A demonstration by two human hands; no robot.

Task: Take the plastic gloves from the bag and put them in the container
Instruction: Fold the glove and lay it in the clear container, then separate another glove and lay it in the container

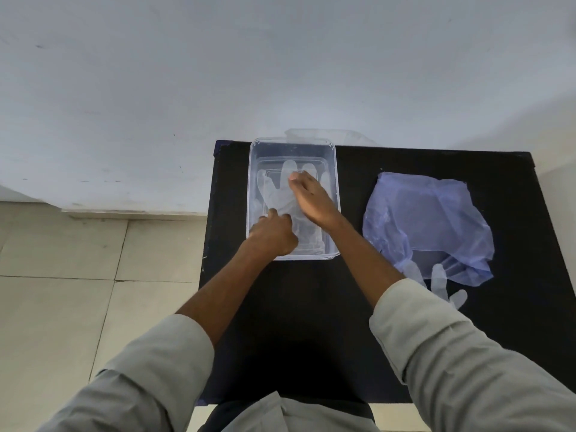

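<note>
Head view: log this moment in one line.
both hands flattening glove in container | glove left in bag

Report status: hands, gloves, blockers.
Both hands, left and right, pressing glove flat in container. More gloves poke from bag. Nothing blocking.

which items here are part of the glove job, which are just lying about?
Part of the job:
- clear container
- glove in the container, both hands on it: left hand, right hand
- blue bag
- gloves sticking out of the bag

Lying about:
- clear lid behind the container
- black table
</note>
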